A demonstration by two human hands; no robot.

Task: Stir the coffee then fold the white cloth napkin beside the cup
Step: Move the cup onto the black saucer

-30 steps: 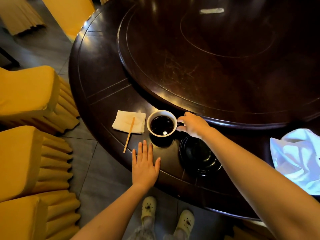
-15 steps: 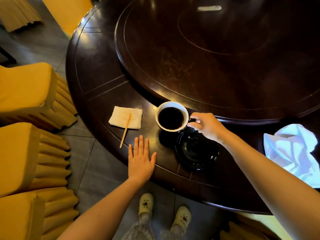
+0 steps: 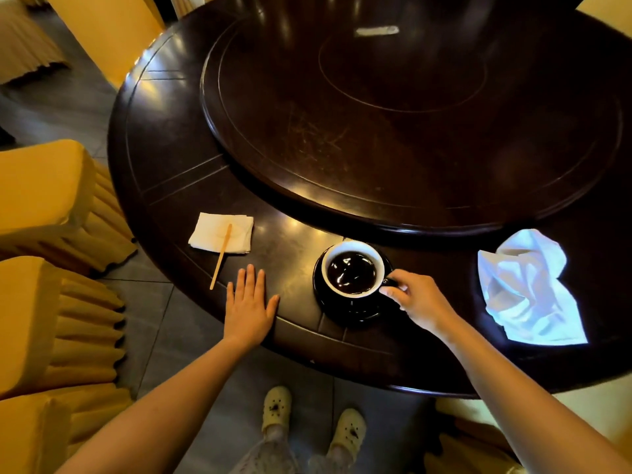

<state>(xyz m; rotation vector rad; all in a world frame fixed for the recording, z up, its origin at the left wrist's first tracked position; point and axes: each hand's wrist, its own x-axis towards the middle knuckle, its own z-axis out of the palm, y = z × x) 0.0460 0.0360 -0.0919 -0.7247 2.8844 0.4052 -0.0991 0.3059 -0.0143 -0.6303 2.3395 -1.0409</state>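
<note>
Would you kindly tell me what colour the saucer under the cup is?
Black, glossy: the saucer shows best in the head view.

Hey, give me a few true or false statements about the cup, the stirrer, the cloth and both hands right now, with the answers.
1. The cup sits on the black saucer. True.
2. The left hand holds the wooden stirrer. False: it lies flat on the table; the stirrer rests partly on the paper napkin.
3. The right hand pinches the cup's handle. True.
4. The white cloth is neatly folded. False: it lies crumpled.
</note>
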